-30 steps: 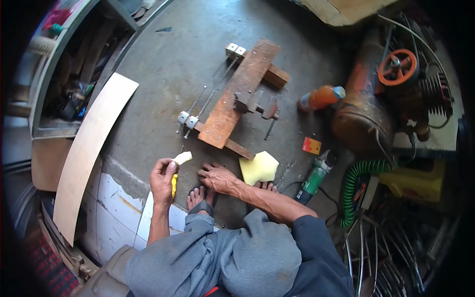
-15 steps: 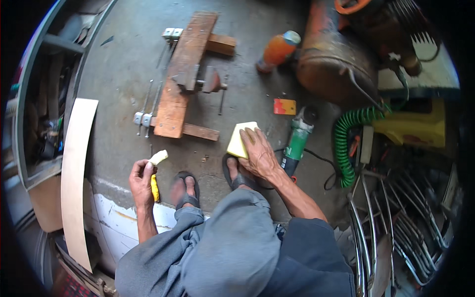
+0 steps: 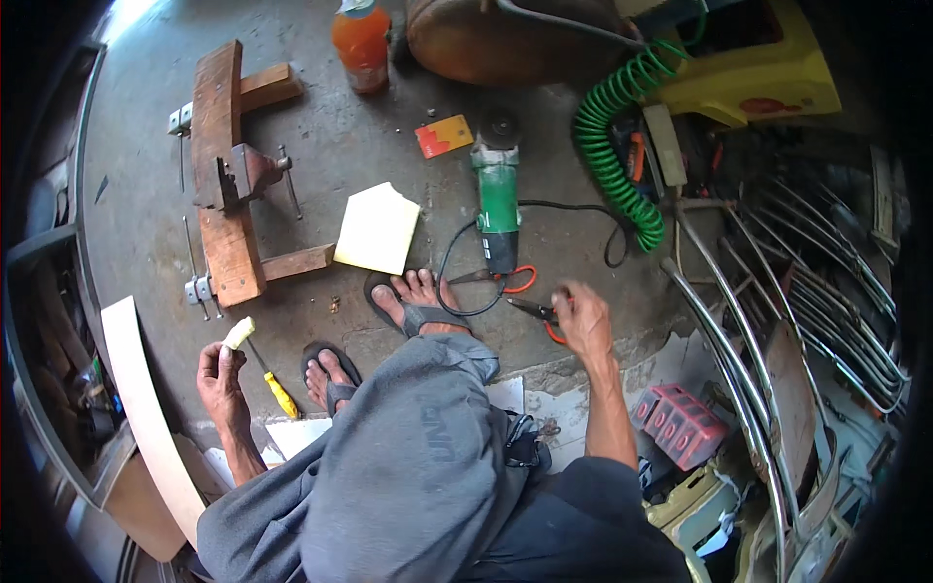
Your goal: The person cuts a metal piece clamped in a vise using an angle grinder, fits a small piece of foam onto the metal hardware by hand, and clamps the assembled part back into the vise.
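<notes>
In my left hand (image 3: 224, 381), a small pale-yellow curled piece (image 3: 239, 333) is pinched between thumb and fingers. A yellow-handled screwdriver (image 3: 280, 394) lies on the floor beside that hand. My right hand (image 3: 587, 325) is closed at the orange handle of dark-bladed scissors (image 3: 533, 309), whose blades point left. Another dark tool with an orange loop handle (image 3: 522, 280) rests by the foot of the green angle grinder (image 3: 500, 204). Flat on the floor, ahead of my right foot, is a pale-yellow sheet (image 3: 377, 231) with an uneven top edge.
A wooden stand with a metal vise (image 3: 255, 173) lies at left. Farther off are an orange bottle (image 3: 361, 49) and a red-yellow card (image 3: 444, 136). A green coiled hose (image 3: 590, 131) and bent metal tubes (image 3: 724, 291) stand right. A long pale strip (image 3: 146, 408) leans at left.
My right hand has let go of the pale-yellow sheet, moved right and back, and taken hold of the scissors. The left hand keeps its small piece. The view has swung right.
</notes>
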Demonstrator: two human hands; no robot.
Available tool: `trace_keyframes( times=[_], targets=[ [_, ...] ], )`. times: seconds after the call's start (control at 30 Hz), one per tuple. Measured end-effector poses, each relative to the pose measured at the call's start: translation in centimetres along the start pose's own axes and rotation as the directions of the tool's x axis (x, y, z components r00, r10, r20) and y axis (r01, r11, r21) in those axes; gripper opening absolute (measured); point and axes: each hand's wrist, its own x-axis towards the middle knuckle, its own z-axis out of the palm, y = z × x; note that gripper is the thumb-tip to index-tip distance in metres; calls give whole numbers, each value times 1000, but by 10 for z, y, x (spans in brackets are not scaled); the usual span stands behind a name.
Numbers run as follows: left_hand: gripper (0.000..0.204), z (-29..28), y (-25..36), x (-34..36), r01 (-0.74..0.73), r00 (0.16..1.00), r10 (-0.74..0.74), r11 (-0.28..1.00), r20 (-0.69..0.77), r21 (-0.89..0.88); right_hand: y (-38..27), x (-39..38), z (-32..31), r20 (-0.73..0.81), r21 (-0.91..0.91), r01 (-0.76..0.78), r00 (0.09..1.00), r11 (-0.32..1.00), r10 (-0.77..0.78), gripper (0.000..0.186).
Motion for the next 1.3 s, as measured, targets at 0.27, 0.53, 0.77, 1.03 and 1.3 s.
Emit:
trace_keyframes(
  times=[0.27, 0.53, 0.77, 1.03, 1.3],
  targets=[
    [15, 54, -4, 14, -8, 978, 25, 997, 206, -79, -6, -7, 165, 399, -70, 45, 917, 997, -13, 49],
    [13, 81, 6, 2, 10, 920, 53, 987, 388, -158, -102, 6, 205, 363, 186, -153, 929, 971, 77, 52],
    [14, 101, 18, 6, -12, 848, 68, 994, 525, -109, -80, 13, 212, 302, -177, 302, 922, 937, -241, 85],
    [19, 98, 35, 11, -14, 853, 110, 982, 510, -189, -116, 4, 196, 327, -330, 281, 930, 901, -170, 45],
    [20, 45, -16, 11, 1, 912, 0, 1000, 409, -2, -100, 5, 222, 341, -278, 196, 936, 940, -94, 83]
  ],
)
